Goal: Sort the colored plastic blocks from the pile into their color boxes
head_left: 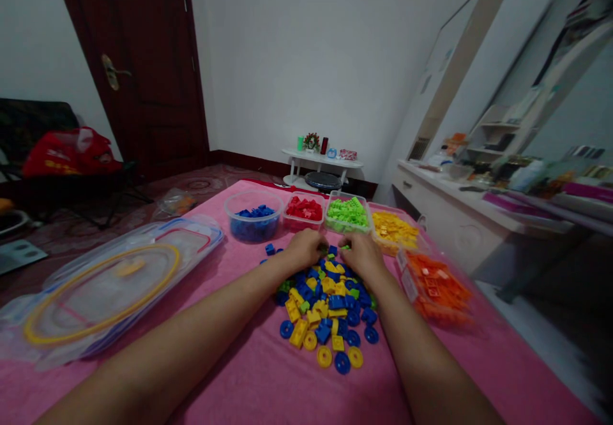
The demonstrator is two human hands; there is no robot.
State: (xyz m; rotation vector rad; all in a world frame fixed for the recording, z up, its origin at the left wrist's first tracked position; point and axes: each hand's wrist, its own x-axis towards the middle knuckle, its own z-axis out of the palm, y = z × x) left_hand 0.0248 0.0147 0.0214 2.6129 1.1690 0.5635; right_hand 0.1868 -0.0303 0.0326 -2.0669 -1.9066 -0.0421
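A pile of blue, yellow and green toy building bricks [328, 286] and wheel-shaped pieces lies on a pink cloth between my forearms. At its far edge, my left hand [306, 248] has its fingers curled together, with a small green brick [324, 250] at the tips. Just across from it, my right hand [363, 253] pinches another green brick [345, 247], partly hidden by the fingers. Beyond my hands stand clear containers of sorted bricks: blue [257, 216], red [304, 208], green [348, 212] and yellow [394, 228]. Orange bricks [438, 286] fill one at the right.
Stacked clear plastic lids [115, 281] lie on the left of the pink-covered table [230, 361]. Past it are a low white stand [322, 158] with small ornaments and a dark red door [138, 61]. A cluttered white dresser [460, 198] stands at the right.
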